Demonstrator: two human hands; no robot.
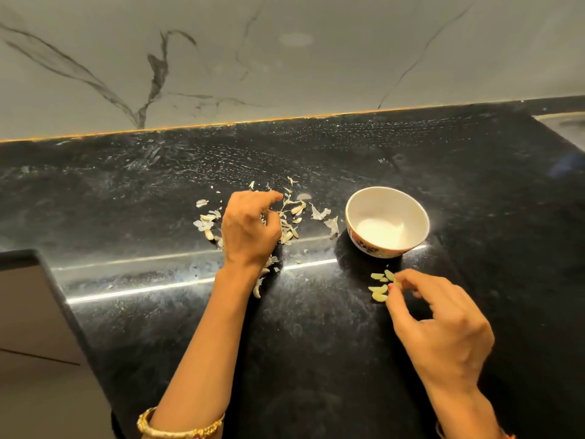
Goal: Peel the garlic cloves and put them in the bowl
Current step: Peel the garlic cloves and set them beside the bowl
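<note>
The black stone counter (316,343) is being bounded at the back by a veined marble wall (285,58), along a thin orange seam, and at the left by a dropped edge beside a grey cabinet front (34,312). A pale inset (563,122) is being shown at the far right corner. Wide bare counter is being left open in front of the hands and behind the bowl.

The white bowl (387,221), patterned outside, is being shown upright right of centre with nothing visible inside. A scatter of papery garlic skins (291,217) is lying left of it.

The left hand (250,229) is being held over the skins, fingers loosely curled; whether anything is being gripped cannot be told. A gold bangle (177,429) is being worn on that arm.

The peeled cloves (380,291) are lying on the counter just in front of the bowl. One is being pinched at the fingertips of the right hand (443,331).
</note>
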